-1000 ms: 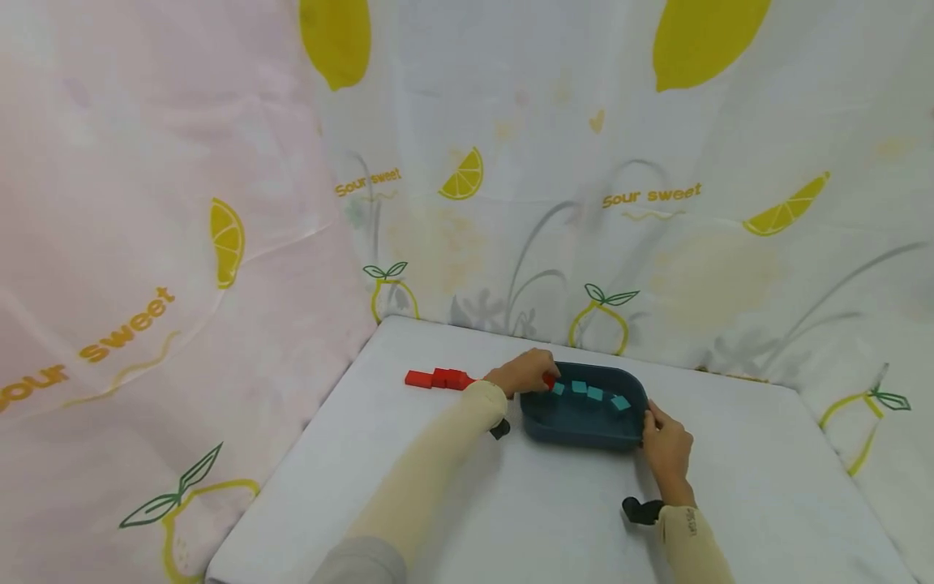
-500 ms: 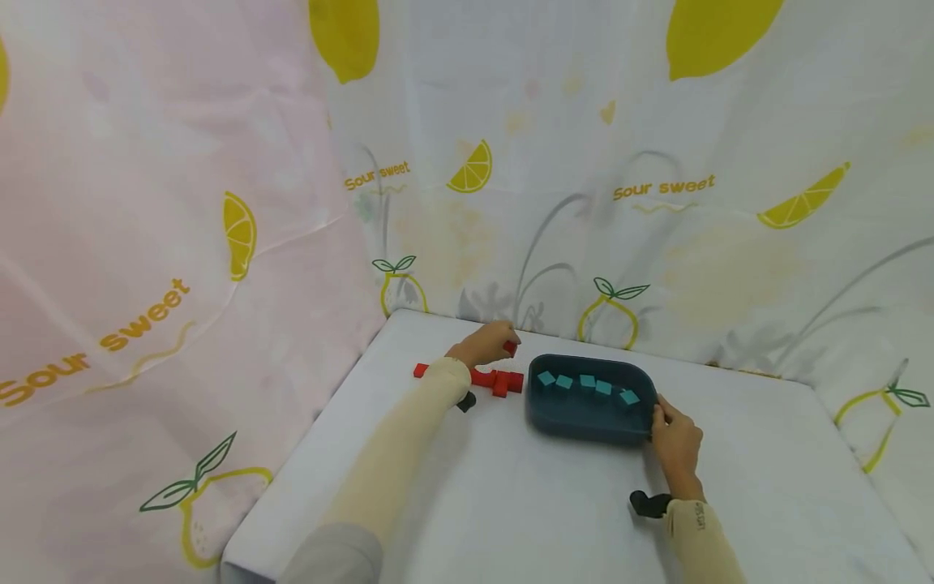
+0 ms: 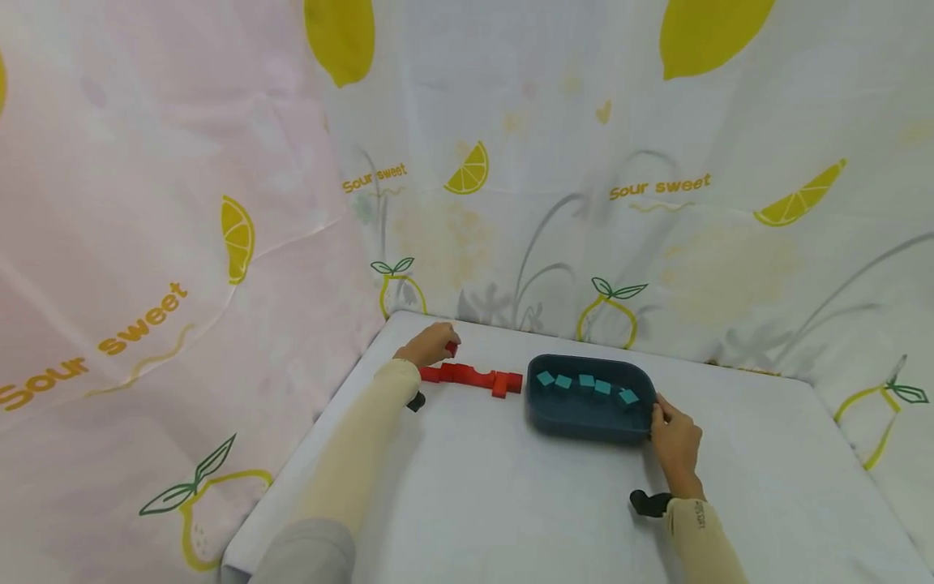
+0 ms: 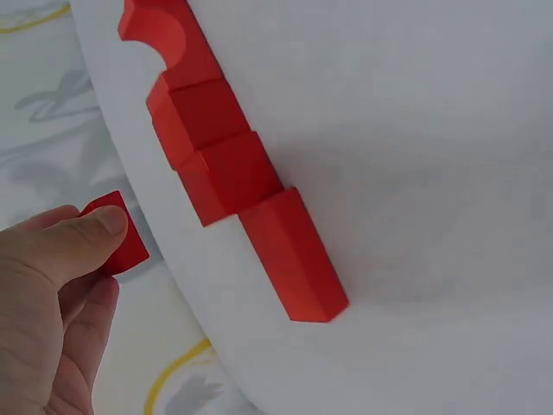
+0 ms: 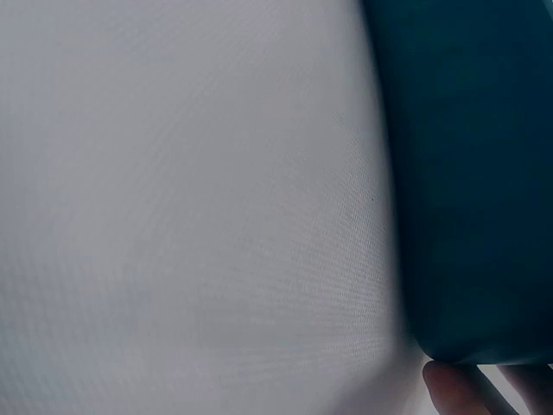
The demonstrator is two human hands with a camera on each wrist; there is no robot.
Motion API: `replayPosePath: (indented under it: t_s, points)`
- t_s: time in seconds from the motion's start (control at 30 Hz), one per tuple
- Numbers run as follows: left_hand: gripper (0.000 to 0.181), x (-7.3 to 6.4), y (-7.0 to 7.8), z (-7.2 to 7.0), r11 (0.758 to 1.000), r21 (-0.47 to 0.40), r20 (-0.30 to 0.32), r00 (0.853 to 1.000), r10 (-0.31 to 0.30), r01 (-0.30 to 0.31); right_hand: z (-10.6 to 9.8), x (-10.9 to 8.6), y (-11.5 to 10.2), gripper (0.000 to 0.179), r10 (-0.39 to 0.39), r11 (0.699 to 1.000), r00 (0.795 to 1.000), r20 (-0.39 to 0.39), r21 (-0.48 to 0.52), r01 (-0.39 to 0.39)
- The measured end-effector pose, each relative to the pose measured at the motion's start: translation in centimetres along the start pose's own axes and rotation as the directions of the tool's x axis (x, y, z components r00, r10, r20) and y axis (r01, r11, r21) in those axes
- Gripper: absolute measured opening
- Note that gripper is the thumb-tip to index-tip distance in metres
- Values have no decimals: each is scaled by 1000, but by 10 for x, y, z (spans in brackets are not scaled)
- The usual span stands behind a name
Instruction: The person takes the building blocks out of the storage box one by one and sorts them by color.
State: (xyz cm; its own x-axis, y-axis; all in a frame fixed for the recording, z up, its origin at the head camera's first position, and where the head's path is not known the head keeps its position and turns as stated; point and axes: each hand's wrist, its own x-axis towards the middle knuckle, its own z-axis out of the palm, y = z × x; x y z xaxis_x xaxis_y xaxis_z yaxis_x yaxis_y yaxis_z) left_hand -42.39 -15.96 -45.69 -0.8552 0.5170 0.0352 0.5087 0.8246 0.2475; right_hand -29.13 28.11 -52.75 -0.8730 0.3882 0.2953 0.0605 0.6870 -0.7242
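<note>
Between the thumb and fingers of my left hand (image 3: 426,346) is a small red block (image 4: 130,249), held above the far side of the table. Just nearer than that hand, several red blocks (image 4: 229,177) form a line end to end, one with a curved cut-out; the wrist hides part of the line in the head view. My right hand (image 3: 676,444) grips the right end of a dark blue-green tray (image 3: 584,431), thumb at its rim. Several teal square blocks (image 3: 587,380) lie inside the tray. In the right wrist view only fingertips (image 5: 454,389) show, against the tray's corner.
The white table (image 3: 474,503) extends in front of the tray and to both sides. A lemon-print cloth (image 3: 511,203) hangs along the table's back and left edges. The left end of the red line stops just short of the tray's left wall.
My left hand has come out of the tray and moved left over the red line, carrying the red block. The right hand stays on the tray.
</note>
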Motion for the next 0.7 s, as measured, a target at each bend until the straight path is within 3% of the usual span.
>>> replayPosePath:
  t_s: [0.27,0.43,0.7]
  points:
    - [29,-30,-36,1,993,-21,15,993,-118,118,0,0,-1,35,-2,1000,1000,-12,18,2]
    - [29,-43,-57,3,994,32,-6,994,-106,106,-2,1,0,36,1,999,1000,-4,33,-1]
    - [28,-59,-75,13,989,15,11,989,-149,149,-1,0,1,34,-18,1000,1000,-9,20,18]
